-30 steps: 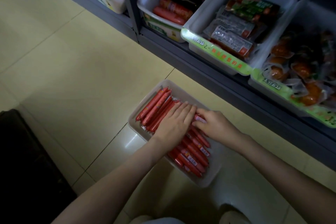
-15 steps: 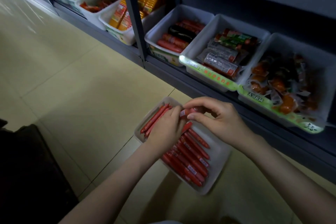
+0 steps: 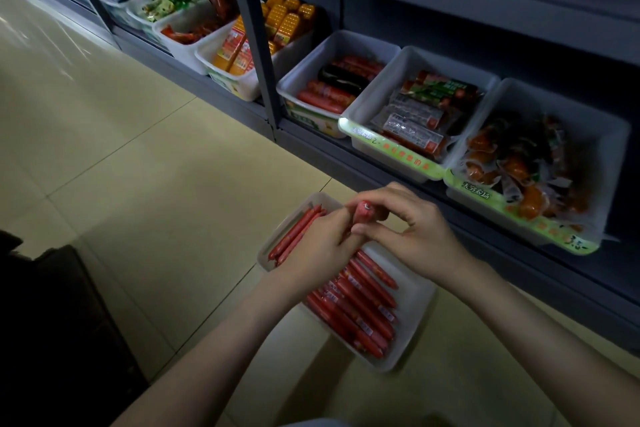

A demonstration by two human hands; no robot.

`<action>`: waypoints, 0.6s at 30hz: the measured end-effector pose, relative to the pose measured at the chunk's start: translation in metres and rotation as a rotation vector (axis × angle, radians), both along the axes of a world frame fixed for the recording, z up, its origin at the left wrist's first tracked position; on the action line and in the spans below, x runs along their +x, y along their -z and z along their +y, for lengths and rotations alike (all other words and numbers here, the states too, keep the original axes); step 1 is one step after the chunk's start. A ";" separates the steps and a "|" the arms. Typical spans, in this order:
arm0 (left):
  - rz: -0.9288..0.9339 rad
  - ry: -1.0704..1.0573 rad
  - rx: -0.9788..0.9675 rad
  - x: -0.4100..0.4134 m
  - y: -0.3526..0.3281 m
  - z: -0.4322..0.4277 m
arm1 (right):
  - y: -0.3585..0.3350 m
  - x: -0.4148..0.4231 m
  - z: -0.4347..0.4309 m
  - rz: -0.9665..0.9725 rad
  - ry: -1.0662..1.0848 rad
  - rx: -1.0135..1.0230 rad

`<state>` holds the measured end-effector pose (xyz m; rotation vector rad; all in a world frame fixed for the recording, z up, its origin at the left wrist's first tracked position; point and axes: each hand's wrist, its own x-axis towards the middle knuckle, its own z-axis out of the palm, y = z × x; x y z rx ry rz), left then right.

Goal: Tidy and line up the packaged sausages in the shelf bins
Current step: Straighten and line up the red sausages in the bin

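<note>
Head view: a white floor bin (image 3: 414, 298) stands on the tiled floor (image 3: 138, 149) just in front of the shelf bins (image 3: 391, 151), prob. so its contents can be reached from above. One red sausage (image 3: 363, 213) is held up over the bin's far end, end-on to the camera. It is pinched betw. thumb and fingers of the right hand (image 3: 419, 236). The left hand (image 3: 317, 246) is laid over the far row with fingers curled toward the same sausage. Whether that hand grips it or only steadies it can't be told. The lift is judged to be for turning the piece to match the rest.

The other sausages (image 3: 360, 312) are packed lengthwise, side by side, so the rows read straight.

Counts:
- 1 sausage lifted.
- Approx. 10 seen in the near row.
- 3 showing past the left hand, others hidden.
- 3 shelf bins right of the shelf post (image 3: 258, 55), at least 4 left of it.
- 2 hands.
</note>
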<state>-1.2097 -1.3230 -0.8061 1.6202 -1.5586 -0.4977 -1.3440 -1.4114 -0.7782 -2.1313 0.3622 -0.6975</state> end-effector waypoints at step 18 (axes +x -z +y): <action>1.689 -0.169 0.411 -0.002 -0.023 -0.014 | 0.026 0.000 -0.012 -0.072 0.088 -0.212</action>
